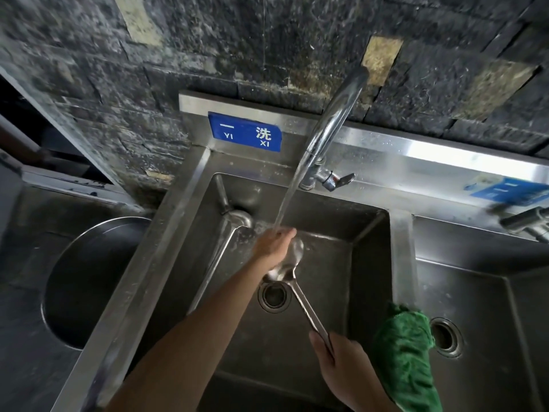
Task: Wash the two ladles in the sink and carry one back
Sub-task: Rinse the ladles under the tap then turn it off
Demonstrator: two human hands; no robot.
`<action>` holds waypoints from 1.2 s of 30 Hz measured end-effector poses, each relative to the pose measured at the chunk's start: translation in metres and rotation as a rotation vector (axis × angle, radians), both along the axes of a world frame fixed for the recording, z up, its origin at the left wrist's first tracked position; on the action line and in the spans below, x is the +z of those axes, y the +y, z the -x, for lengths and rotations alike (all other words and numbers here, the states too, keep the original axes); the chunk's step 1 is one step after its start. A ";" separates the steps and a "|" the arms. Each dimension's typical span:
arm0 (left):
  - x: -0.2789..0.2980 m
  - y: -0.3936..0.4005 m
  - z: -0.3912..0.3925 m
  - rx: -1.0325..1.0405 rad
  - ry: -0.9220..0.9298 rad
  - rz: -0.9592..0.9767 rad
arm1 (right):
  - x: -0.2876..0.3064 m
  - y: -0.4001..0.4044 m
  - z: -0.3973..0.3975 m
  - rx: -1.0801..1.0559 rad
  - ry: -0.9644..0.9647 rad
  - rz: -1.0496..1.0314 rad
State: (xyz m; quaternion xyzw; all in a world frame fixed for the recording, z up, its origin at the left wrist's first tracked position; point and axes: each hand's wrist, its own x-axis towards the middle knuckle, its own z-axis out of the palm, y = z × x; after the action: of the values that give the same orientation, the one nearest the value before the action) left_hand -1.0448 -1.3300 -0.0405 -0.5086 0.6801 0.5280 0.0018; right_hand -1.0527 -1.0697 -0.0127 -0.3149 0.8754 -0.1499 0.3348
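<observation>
A steel ladle (292, 270) is held over the drain (274, 296) of the left basin of a stainless sink (371, 230), its bowl turned up under a stream of water (286, 200) that falls from the curved tap (332, 123). The bowl is rubbed by the left hand (274, 243), whose fingers are laid over it in the stream, loosely bent rather than gripping. The handle runs down toward 5 o'clock and is gripped at its end by the right hand (335, 356), fingers wrapped round it. A second ladle (225, 230) is seen at 10 o'clock from the first, resting in the same basin, its bowl near the back left corner and its long handle leaned along the left wall toward 7 o'clock. A green cloth (405, 349) is draped over the divider at 4 o'clock, just beside the right hand. Beyond it, at 3 o'clock, a second basin with its own drain (445, 337) is shown. A blue sign (245, 131) is fixed to the splashback at 12 o'clock, below a dark stone wall (237, 40). A large round steel bowl (89, 281) is set at 9 o'clock.
</observation>
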 end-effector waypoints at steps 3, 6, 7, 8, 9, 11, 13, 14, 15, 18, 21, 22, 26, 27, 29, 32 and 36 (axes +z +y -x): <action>0.002 -0.024 -0.011 0.262 -0.026 -0.263 | -0.007 0.007 -0.001 0.060 0.062 -0.018; -0.001 -0.036 -0.013 0.322 -0.040 -0.278 | -0.004 -0.005 0.006 0.042 0.089 -0.053; 0.001 -0.030 -0.011 0.236 -0.068 -0.173 | -0.003 -0.013 0.008 0.038 0.074 -0.052; -0.001 -0.021 -0.008 0.141 -0.111 0.011 | -0.003 -0.021 0.010 0.041 0.041 -0.043; 0.001 -0.008 -0.008 0.080 -0.111 0.172 | -0.007 -0.026 0.011 0.040 0.007 -0.012; 0.003 0.006 -0.007 0.048 -0.085 0.325 | -0.014 -0.027 0.010 0.037 -0.010 0.034; 0.007 -0.003 -0.006 -0.019 -0.104 0.237 | -0.015 -0.018 0.008 0.059 0.082 0.021; 0.008 -0.012 -0.006 -0.043 -0.140 0.140 | -0.014 -0.011 0.007 0.085 0.161 0.011; 0.007 -0.021 -0.006 0.000 -0.125 -0.010 | -0.013 -0.006 0.006 0.112 0.229 0.006; 0.017 -0.039 -0.016 0.200 -0.075 -0.310 | -0.015 -0.002 0.010 0.168 0.286 -0.003; 0.016 -0.050 -0.033 0.313 0.103 -0.659 | -0.019 0.000 0.022 0.204 0.303 0.003; 0.009 -0.053 -0.039 0.335 0.144 -0.702 | -0.018 0.001 0.026 0.219 0.311 0.001; -0.009 -0.034 -0.028 0.367 0.178 -0.386 | -0.018 -0.009 0.029 0.133 0.234 -0.011; -0.010 -0.017 -0.022 0.249 0.067 -0.127 | -0.018 -0.016 0.029 0.099 0.188 -0.022; -0.025 0.010 -0.016 0.006 -0.098 0.413 | -0.019 -0.025 0.027 0.040 0.084 -0.035; -0.017 0.000 -0.008 0.006 -0.006 0.354 | -0.020 -0.026 0.021 0.009 0.062 -0.032; -0.009 -0.019 0.005 -0.216 -0.233 0.329 | -0.019 -0.023 0.017 0.103 0.189 -0.074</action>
State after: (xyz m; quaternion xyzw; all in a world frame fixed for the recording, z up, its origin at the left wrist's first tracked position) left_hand -1.0493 -1.3485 -0.0493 -0.4839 0.8027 0.3444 0.0540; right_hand -1.0693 -1.0927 -0.0321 -0.3597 0.8906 -0.0698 0.2694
